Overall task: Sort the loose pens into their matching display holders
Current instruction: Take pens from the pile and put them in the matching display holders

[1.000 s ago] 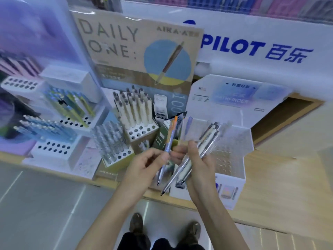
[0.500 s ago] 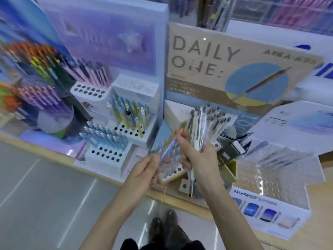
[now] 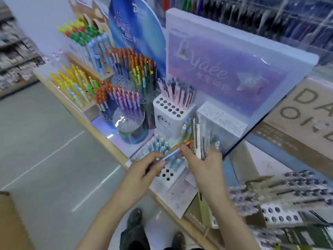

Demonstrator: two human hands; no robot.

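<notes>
Two hands busy, both loaded. Left hand (image 3: 144,170) pinches the lower barrel of one orange-and-blue pen (image 3: 173,152) between thumb and fingertips, pen angled up to the right. Right hand (image 3: 203,161) is curled round a bundle of pale pens (image 3: 200,139), held roughly upright; its fingertip looks to be touching the single pen's orange end, but blur leaves it unclear.

Directly under the hands: white holder (image 3: 168,175) with light-blue pens at the back and free holes in front. Behind it, the pink-and-navy holder (image 3: 173,109) below the purple board (image 3: 225,69). Orange-topped pens sit in the round stand (image 3: 133,69), well apart to the left. That looks like the match.

Risks, my read:
- Bundle grip looks loose and fanned. Freeing the single pen could drag a neighbour out and drop it off the shelf edge (image 3: 100,127).
- Several orange-topped groups stand close together in that stand, so the wrong slot is easy to pick.
- Reaching left over the light-blue pens could snag and tip them.

Versus half a second ago: view has swung left. DAILY ONE board (image 3: 310,114) went from centre to the right edge, and the purple board and colour stand now fill the middle. Grips unchanged, with the same pen and bundle.
</notes>
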